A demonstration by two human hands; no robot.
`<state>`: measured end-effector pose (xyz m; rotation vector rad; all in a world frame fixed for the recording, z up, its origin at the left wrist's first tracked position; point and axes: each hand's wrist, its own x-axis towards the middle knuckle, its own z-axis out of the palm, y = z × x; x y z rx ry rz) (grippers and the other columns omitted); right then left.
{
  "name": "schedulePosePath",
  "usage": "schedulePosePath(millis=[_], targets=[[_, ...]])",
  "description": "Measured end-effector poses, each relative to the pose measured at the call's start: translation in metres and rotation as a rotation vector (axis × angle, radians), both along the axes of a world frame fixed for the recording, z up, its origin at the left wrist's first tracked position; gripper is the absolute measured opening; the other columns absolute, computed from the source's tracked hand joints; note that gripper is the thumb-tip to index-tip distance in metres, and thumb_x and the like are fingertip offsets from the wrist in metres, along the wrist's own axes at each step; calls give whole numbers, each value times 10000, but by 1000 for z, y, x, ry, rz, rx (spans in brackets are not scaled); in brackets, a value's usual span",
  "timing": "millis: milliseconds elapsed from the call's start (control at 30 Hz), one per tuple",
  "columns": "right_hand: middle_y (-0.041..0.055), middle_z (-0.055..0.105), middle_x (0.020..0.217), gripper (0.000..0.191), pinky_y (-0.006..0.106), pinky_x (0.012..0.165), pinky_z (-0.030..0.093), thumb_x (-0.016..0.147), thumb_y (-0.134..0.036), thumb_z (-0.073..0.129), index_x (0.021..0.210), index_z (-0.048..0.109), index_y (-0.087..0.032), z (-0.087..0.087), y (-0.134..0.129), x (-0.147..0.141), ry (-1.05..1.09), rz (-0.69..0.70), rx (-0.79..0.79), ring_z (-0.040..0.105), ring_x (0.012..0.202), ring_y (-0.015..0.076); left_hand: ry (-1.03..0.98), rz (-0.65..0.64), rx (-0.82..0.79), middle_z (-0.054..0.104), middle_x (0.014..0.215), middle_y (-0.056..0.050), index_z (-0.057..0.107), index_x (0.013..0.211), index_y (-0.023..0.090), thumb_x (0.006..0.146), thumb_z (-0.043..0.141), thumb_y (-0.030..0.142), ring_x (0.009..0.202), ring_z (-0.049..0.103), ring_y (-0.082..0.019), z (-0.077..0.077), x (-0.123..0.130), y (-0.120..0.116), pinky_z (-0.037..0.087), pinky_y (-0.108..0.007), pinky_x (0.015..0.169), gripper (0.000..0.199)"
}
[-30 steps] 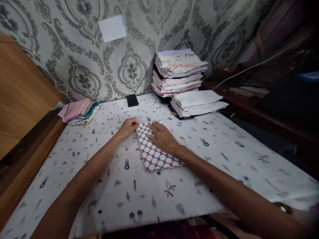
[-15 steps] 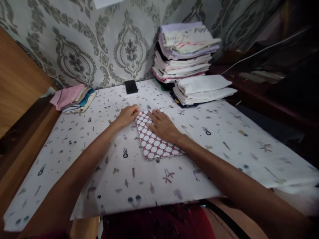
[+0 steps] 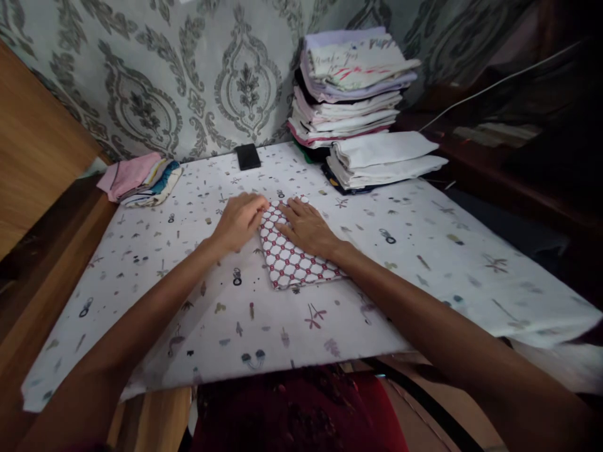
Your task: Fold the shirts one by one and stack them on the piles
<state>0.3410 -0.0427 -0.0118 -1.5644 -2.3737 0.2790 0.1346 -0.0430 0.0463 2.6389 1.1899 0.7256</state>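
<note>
- Right hand (image 3: 308,227) is pressing open and flat on the folded lattice-print cloth (image 3: 287,258), which is lying mid-table on the printed cover (image 3: 198,339).
- Left hand (image 3: 239,221) is curling its fingers at the cloth's far-left corner; can't tell if it's pinching fabric.
- Looks like edge-straightening is in hand; any further adjusting would be calling for light fingertip control, palm steadying the layers.
- Cloth is showing white cells, grey lines, red nodes; thin, soft-looking, roughly rectangular.
- Behind, a tall fabric stack (image 3: 353,103) is standing beside smooth white folds (image 3: 386,154).
</note>
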Motion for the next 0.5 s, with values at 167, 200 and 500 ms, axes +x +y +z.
schedulePosePath(millis=[167,200,500], targets=[[128,311,1648,649,479,1255,169,1019,-525,338,1541,382,-141,5,-1,-1,-7,-16,-31,192,1544,303,291,-307,8,668,839,-70,656,980,196,975,385,149,768,584,-199,0,-9,-110,456,-329,696,276],[126,310,1648,644,480,1255,169,1018,-520,344,1540,385,-144,5,-1,-1,-5,-14,-31,193,1543,304,355,-309,15,677,843,-77,661,1035,194,967,399,134,782,598,-209,-3,-10,-124,461,-333,690,278],[159,341,1628,611,487,1234,226,1030,-479,346,1535,408,-141,9,-5,-2,-49,-9,7,231,1533,308,641,-130,-8,724,886,-152,575,1322,146,930,474,106,805,683,-283,-16,10,-136,515,-394,690,407]])
